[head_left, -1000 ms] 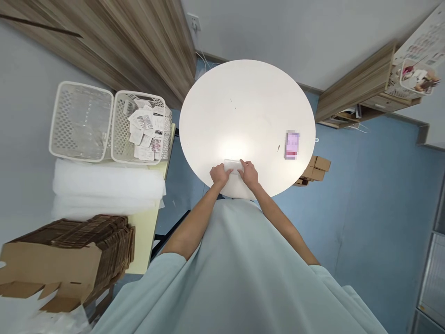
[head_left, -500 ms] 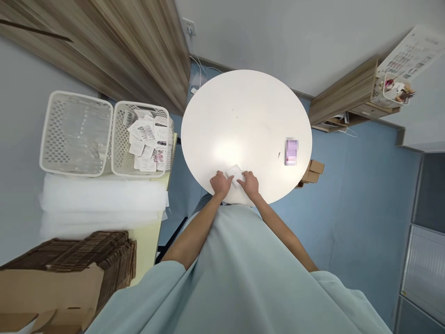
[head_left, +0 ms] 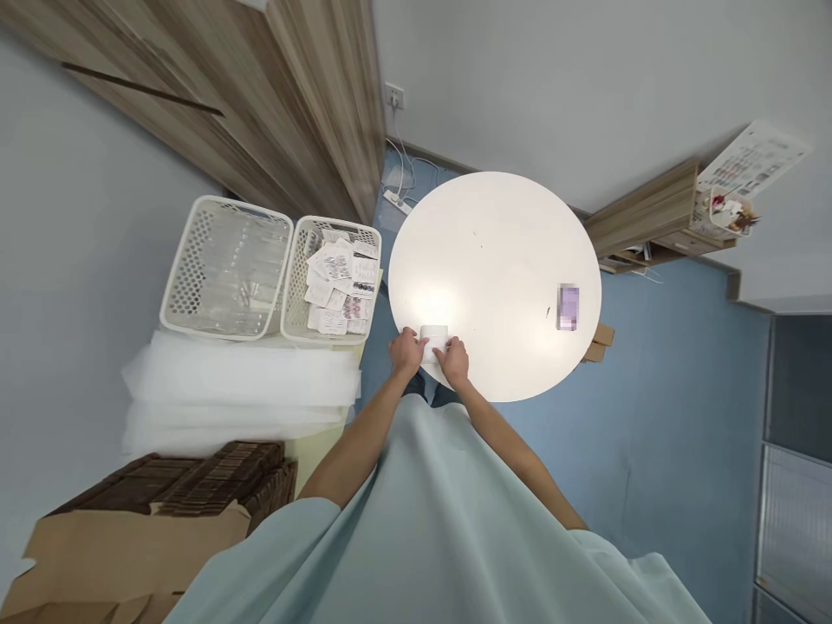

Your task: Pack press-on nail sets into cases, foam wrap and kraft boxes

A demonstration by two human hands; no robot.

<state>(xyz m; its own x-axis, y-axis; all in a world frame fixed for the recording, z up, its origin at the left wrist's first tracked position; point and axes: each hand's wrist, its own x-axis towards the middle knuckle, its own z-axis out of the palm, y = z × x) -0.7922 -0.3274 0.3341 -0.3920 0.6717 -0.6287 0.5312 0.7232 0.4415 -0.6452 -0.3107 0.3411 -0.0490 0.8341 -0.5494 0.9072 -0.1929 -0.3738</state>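
A small white packet [head_left: 434,336], maybe wrapped in foam sheet, is held at the near edge of the round white table [head_left: 494,251]. My left hand [head_left: 406,351] closes on its left side, thumb pressed against it. On the opposite side my right hand [head_left: 453,359] grips the packet with curled fingers, its thumb near the lower part. What is inside the packet cannot be seen. A blurred purple item [head_left: 568,307] lies on the right part of the table.
To my left, one white basket [head_left: 170,286] holds clear plastic pieces, and another basket [head_left: 292,303] holds printed cards. White foam sheets [head_left: 240,377] and folded cardboard boxes [head_left: 149,546] lie nearer. Small cardboard boxes [head_left: 598,341] sit beyond the table's right edge.
The packet has turned from a diamond angle to lie squarely between my hands. My head view has shifted, so the table and baskets appear further right and lower.
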